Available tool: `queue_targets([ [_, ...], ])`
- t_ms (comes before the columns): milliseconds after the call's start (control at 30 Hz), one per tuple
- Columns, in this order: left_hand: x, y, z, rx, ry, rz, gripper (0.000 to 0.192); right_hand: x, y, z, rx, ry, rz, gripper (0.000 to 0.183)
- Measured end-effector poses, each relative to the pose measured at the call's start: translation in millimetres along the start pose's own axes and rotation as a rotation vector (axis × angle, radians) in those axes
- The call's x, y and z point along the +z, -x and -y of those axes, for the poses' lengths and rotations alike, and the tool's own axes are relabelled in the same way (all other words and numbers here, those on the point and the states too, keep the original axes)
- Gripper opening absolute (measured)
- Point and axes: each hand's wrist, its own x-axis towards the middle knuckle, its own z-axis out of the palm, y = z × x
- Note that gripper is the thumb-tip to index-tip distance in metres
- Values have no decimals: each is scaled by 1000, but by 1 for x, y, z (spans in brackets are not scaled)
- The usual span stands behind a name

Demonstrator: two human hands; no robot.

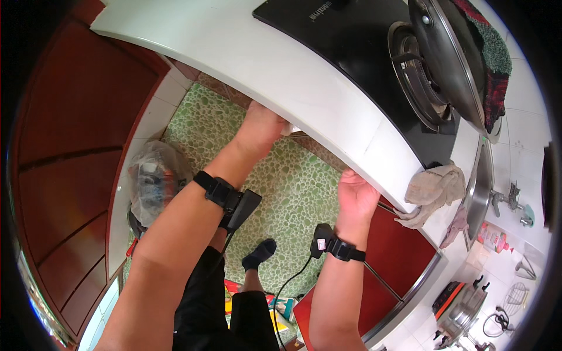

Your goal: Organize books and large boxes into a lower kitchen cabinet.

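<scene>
My left hand [261, 129] reaches under the front edge of a white countertop [281, 74]. A small whitish thing [289, 129] shows at its fingertips, partly hidden by the counter; whether it is gripped is unclear. Farther right, my right hand [358, 191] is palm up against the underside of the same edge, near the dark red cabinet doors [395, 252]. Its fingertips are bent and partly covered by the edge. Each wrist wears a black strap with a small box.
A black gas hob [351, 57] carries a tilted pan lid [452, 61]. Cloths [434, 193] hang over the counter edge beside a steel sink [478, 188]. A bagged bundle [153, 184] stands at left on the green pebble-patterned floor [298, 193]. A cable [281, 291] trails from my right wrist.
</scene>
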Motion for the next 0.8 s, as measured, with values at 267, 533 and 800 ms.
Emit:
queue_targets([
  [267,28,8,-6,303,-349,-95,13,-13,52,7,-19,237,-114,22],
  [533,43,1,-7,102,40,72,16,-103,183,64,141,487,-267,33],
  [800,33,44,-11,30,-39,-26,27,-181,229,177,-125,1066,-396,6],
])
